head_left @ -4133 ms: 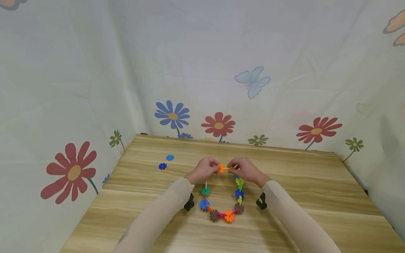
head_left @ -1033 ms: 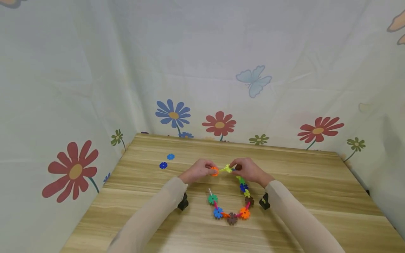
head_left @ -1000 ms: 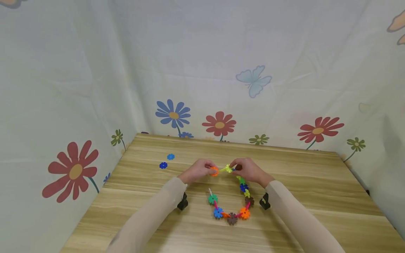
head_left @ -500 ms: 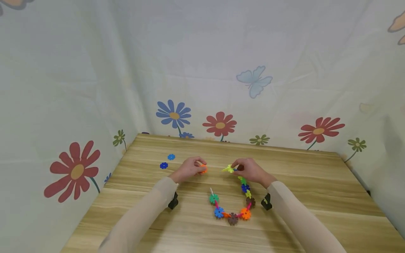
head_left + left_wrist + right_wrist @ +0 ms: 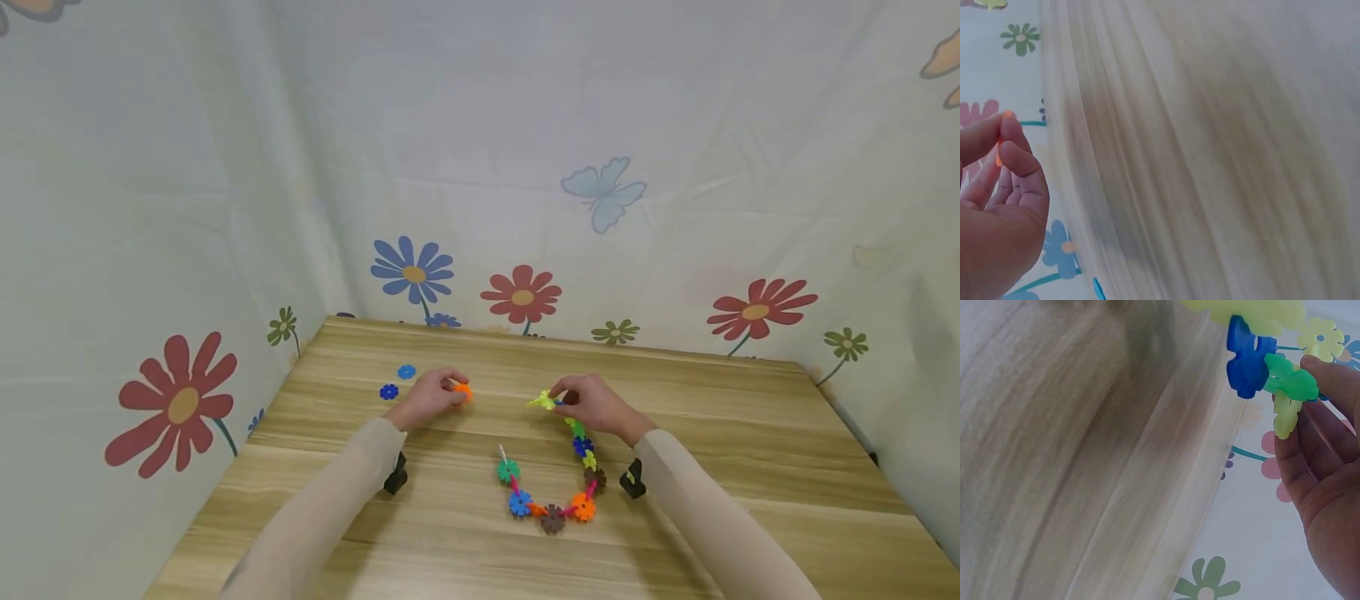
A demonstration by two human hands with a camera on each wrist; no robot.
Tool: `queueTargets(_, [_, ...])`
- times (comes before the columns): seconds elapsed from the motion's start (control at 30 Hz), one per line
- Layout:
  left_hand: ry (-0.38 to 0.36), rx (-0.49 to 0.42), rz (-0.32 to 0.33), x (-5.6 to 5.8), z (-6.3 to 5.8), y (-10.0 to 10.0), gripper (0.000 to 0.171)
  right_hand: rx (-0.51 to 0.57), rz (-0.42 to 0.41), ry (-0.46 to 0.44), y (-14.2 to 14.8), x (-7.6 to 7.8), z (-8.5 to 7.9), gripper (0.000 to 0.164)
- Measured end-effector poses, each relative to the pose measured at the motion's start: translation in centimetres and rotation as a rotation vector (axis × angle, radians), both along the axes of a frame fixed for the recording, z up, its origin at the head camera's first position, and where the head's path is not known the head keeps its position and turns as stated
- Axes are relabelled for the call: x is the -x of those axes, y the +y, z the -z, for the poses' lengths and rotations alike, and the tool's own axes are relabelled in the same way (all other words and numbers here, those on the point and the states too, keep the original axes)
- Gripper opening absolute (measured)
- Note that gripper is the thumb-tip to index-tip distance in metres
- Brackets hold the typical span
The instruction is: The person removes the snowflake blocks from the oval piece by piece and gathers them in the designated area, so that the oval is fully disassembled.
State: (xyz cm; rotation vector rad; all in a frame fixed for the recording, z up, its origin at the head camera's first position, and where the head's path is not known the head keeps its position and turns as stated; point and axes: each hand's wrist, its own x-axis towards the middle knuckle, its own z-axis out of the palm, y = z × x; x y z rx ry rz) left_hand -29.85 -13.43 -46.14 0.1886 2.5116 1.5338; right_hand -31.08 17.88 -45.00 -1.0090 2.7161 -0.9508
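Between thumb and fingers my left hand (image 5: 431, 395) pinches a single orange snowflake disc (image 5: 463, 392), seen edge-on in the left wrist view. My right hand (image 5: 597, 403) pinches a chain of linked snowflake discs near its far end, where a yellow disc (image 5: 545, 400) sticks out to the left of the fingertips. From there the chain curves down past a dark blue disc (image 5: 1244, 359) and a green one (image 5: 1292, 378). It bends round through a brown disc (image 5: 552, 518) and a blue disc (image 5: 520, 503) to a green disc (image 5: 508, 471) with a white piece upright at the loose end.
Two loose discs, a light blue one (image 5: 407, 372) and a dark blue one (image 5: 388, 392), lie on the wooden table (image 5: 720, 433) left of my left hand. A flower-printed curtain (image 5: 480, 167) hangs behind the table and along its sides.
The orange disc has come away from the yellow end of the chain, and my left hand has carried it left, towards the loose blue discs. My right hand has barely moved.
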Motion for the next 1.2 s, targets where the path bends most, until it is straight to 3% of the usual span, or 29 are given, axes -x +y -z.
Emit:
queueTargets(0.27, [-0.043,-0.016,-0.013,0.2,0.3,-1.6,0.042,-0.008,0.003,-0.007,0.0,0.0,0.0,0.017])
queueTargets(0.5, [-0.043,-0.007,-0.02,0.6,0.4,-2.6,0.044,-0.01,0.003,-0.019,-0.2,-0.2,-0.4,0.017])
queueTargets(0.8, [0.059,0.217,-0.046,1.0,0.7,-3.9,0.039,-0.014,-0.005,-0.015,-0.2,-0.1,-0.2,0.017])
queueTargets(1.2, [0.06,0.298,-0.052,1.0,0.8,-4.1,0.037,-0.013,-0.001,-0.027,-0.4,0.0,0.1,0.018])
